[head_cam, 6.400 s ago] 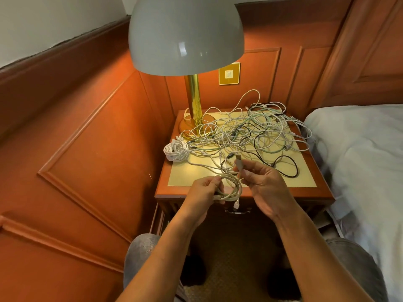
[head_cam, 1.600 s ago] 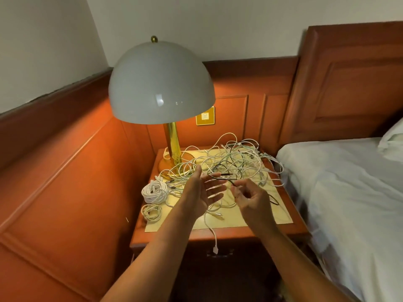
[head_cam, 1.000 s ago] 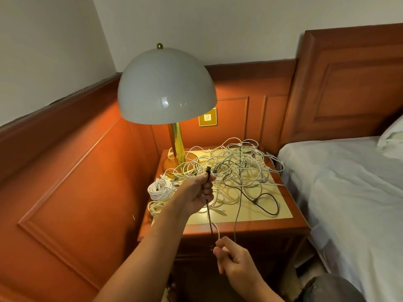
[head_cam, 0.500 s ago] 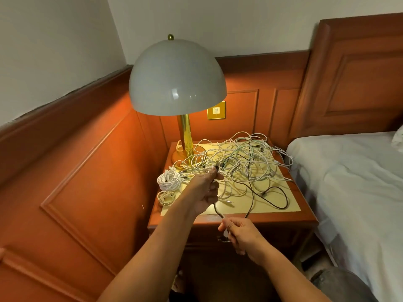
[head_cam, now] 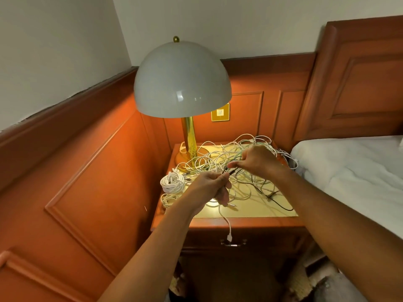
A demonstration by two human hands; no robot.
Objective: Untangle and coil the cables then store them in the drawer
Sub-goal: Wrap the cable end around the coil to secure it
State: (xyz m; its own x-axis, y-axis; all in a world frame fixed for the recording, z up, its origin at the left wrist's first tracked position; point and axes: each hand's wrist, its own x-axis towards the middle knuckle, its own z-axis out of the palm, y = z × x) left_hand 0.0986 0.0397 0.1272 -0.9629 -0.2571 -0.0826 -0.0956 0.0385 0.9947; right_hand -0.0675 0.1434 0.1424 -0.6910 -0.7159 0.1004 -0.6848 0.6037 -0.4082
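Observation:
A tangle of white and black cables lies on the nightstand top. My left hand grips a black cable above the middle of the top. My right hand pinches the same black cable just right of the left hand, over the tangle. A coiled white cable and a smaller coiled pale cable lie at the left edge. One white cable end hangs over the front edge, above the drawer handle. The drawer is closed.
A brass lamp with a white dome shade stands at the nightstand's back left. Wood panelling runs along the left and back. A bed with white sheets lies close on the right. A yellow wall plate sits behind the lamp.
My right hand has risen from below the nightstand's front edge to beside the left hand and now pinches the black cable over the tangle. The left hand keeps its grip.

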